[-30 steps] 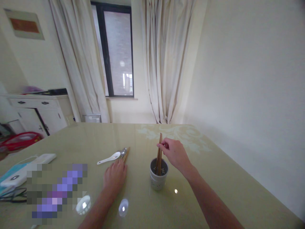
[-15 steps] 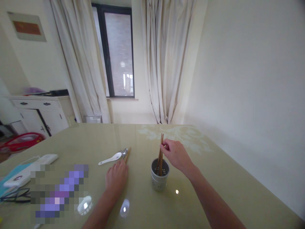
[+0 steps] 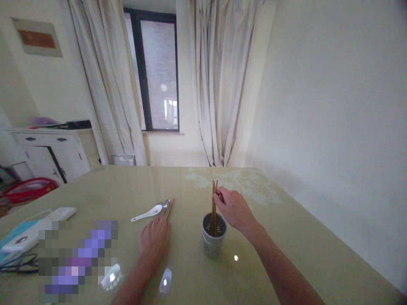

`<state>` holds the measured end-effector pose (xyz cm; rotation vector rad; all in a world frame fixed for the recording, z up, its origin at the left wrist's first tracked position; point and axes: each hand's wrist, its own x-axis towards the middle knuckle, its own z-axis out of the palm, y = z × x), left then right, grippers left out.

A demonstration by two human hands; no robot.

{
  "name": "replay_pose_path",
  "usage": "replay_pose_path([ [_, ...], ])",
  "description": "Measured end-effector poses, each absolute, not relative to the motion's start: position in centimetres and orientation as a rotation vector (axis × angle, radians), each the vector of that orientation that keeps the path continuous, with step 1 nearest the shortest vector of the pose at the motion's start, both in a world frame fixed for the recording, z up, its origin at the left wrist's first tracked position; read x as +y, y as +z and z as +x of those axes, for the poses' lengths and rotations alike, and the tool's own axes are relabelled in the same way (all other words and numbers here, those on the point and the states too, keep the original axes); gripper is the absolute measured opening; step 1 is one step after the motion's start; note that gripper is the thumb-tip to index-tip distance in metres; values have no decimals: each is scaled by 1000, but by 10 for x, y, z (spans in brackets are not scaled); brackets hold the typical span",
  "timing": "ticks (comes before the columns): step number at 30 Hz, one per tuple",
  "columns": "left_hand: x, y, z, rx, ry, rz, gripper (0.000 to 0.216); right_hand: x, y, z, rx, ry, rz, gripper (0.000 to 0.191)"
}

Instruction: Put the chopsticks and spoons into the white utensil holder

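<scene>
My right hand (image 3: 233, 207) pinches wooden chopsticks (image 3: 214, 207) near their upper ends. They stand upright in a grey utensil holder (image 3: 213, 248), lower ends inside, where pierced holes show. My left hand (image 3: 155, 239) rests low on the table, its fingers curled over the near ends of other chopsticks (image 3: 170, 208), which point away from me. Beside these, the bowl of a metal spoon (image 3: 166, 205) shows; its handle runs toward my left fingers, and I cannot tell if they touch it. A white soup spoon (image 3: 148, 213) lies just beyond the left hand.
The glossy table (image 3: 280, 262) reaches toward a curtained window (image 3: 160, 76), with a wall along its right. On the left are a white power strip (image 3: 41, 228), dark glasses (image 3: 19, 263) and a blurred-out purple item (image 3: 84, 258). A white cabinet (image 3: 71, 156) stands beyond.
The chopsticks in the holder have shifted slightly and spread apart at the top, with one now leaning left of my right fingers. My left hand has stayed nearly still.
</scene>
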<state>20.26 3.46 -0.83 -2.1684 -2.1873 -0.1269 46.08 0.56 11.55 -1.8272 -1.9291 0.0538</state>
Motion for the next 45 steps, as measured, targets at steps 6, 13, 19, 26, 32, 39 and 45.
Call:
replay_pose_path([
  [6, 35, -9, 203, -2168, -138, -2177, 37, 5, 114, 457, -1926, 106, -1798, 15],
  [13, 34, -7, 202, -2192, -137, -2203, 37, 6, 112, 462, -1895, 93, -1758, 13],
  [19, 31, -3, 203, -2231, -151, -2187, 38, 5, 117, 465, -1871, 75, -1776, 11],
  [26, 33, -2, 203, -2306, -227, -2251, 36, 2, 120, 467, -1877, 56, -1758, 13],
  [32, 34, -6, 202, -2316, -262, -2293, 32, 1, 125, 470, -1878, 32, -1719, 14],
  [39, 34, -7, 202, -2206, -476, -2350, 28, -5, 130, 473, -1864, -1, -1681, 12],
  [45, 27, 7, 213, -2212, -1293, -2364, 38, -14, 135, 463, -1927, 65, -1604, 13],
])
